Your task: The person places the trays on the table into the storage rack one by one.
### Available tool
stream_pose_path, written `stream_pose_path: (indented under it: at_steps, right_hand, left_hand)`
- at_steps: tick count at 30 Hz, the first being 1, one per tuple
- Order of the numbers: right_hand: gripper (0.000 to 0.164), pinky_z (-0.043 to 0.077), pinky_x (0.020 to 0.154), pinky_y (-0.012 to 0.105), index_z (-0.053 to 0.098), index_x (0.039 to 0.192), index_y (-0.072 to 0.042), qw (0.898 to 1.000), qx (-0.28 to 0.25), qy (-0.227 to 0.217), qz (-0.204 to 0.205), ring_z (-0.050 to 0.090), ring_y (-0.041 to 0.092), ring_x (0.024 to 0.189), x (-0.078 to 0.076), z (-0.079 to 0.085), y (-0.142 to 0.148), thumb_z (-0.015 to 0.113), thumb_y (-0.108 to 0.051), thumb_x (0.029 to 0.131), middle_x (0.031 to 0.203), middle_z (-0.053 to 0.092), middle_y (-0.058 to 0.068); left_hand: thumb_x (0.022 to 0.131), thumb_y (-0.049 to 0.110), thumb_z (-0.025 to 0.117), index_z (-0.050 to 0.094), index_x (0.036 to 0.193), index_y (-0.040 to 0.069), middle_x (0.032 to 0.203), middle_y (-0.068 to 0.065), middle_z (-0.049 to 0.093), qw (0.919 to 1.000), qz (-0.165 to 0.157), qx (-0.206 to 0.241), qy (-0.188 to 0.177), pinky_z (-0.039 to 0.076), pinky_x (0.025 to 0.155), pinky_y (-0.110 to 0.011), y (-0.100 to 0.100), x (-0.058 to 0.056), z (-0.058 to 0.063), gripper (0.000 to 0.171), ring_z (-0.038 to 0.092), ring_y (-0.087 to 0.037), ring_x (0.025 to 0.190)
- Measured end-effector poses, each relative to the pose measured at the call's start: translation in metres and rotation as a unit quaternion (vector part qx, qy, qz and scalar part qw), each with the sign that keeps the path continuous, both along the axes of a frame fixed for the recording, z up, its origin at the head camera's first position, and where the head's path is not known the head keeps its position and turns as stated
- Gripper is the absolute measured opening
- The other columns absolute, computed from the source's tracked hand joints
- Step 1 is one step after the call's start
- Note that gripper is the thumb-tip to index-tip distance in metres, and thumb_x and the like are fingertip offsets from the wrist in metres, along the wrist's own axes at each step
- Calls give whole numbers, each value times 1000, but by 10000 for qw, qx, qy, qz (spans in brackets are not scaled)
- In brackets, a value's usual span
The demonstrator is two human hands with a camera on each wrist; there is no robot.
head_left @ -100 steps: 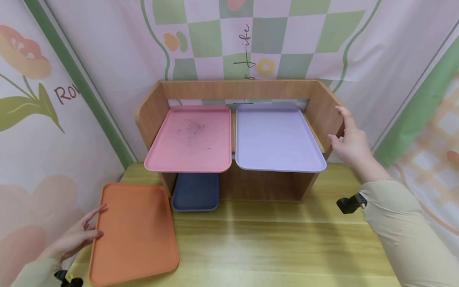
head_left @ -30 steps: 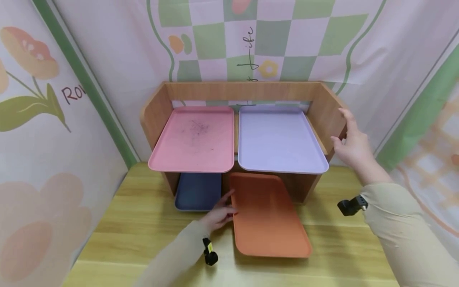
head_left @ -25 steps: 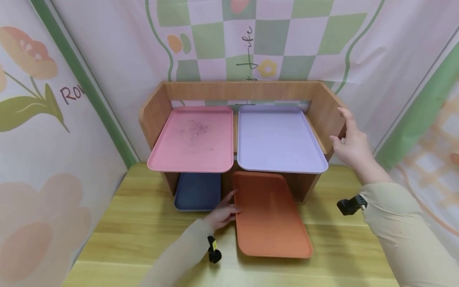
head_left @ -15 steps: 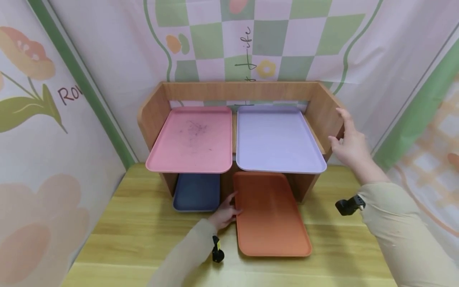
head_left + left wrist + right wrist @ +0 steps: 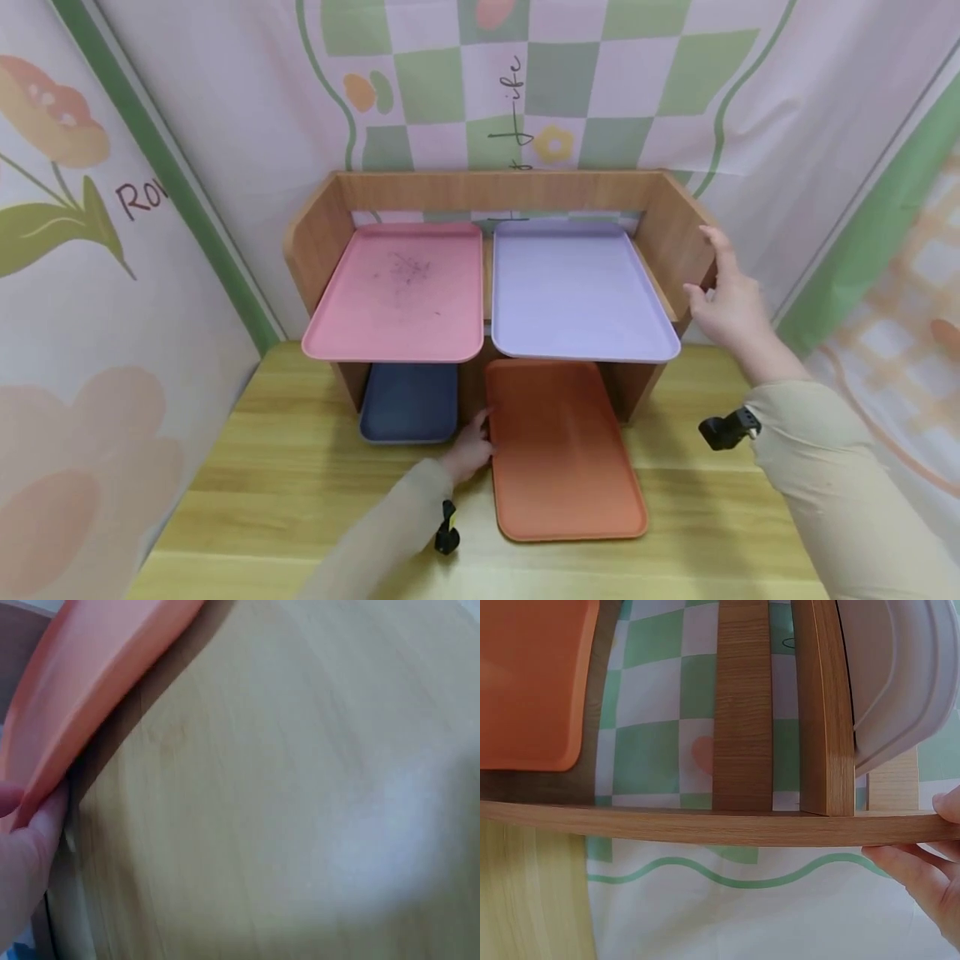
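An orange tray (image 5: 566, 467) lies lengthwise before the shelf's lower right space, its far end inside under the purple tray (image 5: 585, 292). My left hand (image 5: 468, 450) holds its left rim; the left wrist view shows thumb and finger on either side of the orange tray's rim (image 5: 97, 690). How fully the tray rests on the table cannot be told. At the right, my right hand (image 5: 729, 308) grips the front edge of the wooden shelf's side panel (image 5: 678, 233). Its fingers (image 5: 907, 862) press the panel from both faces in the right wrist view.
A pink tray (image 5: 405, 300) with dark marks sits on the upper level beside the purple one; both overhang the front. Below the pink tray, a dark blue tray (image 5: 410, 408) sticks out of the lower left space. The wooden table (image 5: 300, 467) extends in front.
My left hand has carried the orange tray from the table's left side to the lower right space. Lately its near end has dropped slightly. My right hand has stayed on the side panel.
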State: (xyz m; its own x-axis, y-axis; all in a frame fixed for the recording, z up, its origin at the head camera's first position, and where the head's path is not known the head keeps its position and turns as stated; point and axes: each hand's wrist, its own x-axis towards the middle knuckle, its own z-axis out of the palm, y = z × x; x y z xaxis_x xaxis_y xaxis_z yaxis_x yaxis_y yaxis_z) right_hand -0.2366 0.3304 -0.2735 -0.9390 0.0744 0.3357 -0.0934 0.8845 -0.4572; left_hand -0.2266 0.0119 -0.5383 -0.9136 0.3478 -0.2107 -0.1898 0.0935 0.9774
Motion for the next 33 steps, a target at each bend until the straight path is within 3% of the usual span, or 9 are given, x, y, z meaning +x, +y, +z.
stream_pose_path:
  at_steps: [3, 5, 10, 16, 19, 23, 33]
  right_hand:
    - [78, 37, 41, 33, 2, 151, -28, 10000, -17, 5, 26, 43, 24, 47, 0, 0, -2, 51, -9, 93, 59, 42, 13]
    - [78, 37, 41, 33, 2, 151, -28, 10000, -13, 27, 24, 43, 24, 48, 0, 0, -2, 51, -9, 93, 60, 43, 14]
    - [78, 37, 41, 33, 2, 151, -27, 10000, -8, 13, 27, 44, 24, 48, 0, -1, -1, 52, -9, 93, 59, 43, 14]
    - [78, 37, 40, 32, 1, 151, -28, 10000, 15, 13, 21, 43, 23, 47, 0, -1, 0, 51, -10, 93, 58, 42, 12]
    - [78, 37, 40, 32, 2, 151, -27, 10000, 34, 33, 38, 44, 23, 47, -1, 0, 0, 51, -10, 93, 58, 43, 12]
    - [79, 38, 41, 33, 1, 151, -29, 10000, 15, -1, 14, 44, 24, 47, -1, 0, -1, 51, -10, 93, 59, 43, 13]
    - [80, 38, 41, 33, 0, 151, -29, 10000, -45, -72, -13, 43, 24, 47, -1, -1, -2, 52, -9, 93, 59, 42, 13]
  left_hand:
    - [74, -21, 41, 19, 151, 12, 133, -32, 43, 10000, -50, -65, -15, 35, 53, -26, -6, 1, 2, 87, 54, -22, 81]
    - [76, -20, 42, 17, 152, 14, 129, -30, 46, 10000, -85, 0, -39, 39, 52, -27, -9, 1, 4, 87, 51, -16, 72]
    - [83, -14, 50, 8, 153, 12, 127, -30, 50, 9992, -313, 102, -238, 56, 65, -40, -18, 12, 6, 86, 62, -21, 81]
    - [83, -13, 58, 1, 153, 9, 112, -30, 60, 9965, -646, 198, -492, 57, 72, -47, -22, 31, 7, 92, 66, -36, 92]
    - [80, -17, 59, 6, 152, 10, 109, -27, 60, 9967, -535, 420, -453, 58, 71, -46, -21, 34, 4, 93, 66, -34, 93]
    - [77, -19, 59, 13, 152, 9, 102, -25, 61, 9975, -324, 484, -398, 58, 66, -43, -18, 35, 2, 92, 66, -26, 82]
    - [77, -9, 61, 27, 149, 11, 115, -22, 62, 9980, 186, -139, -588, 58, 67, -38, -9, 21, 9, 82, 64, -17, 63]
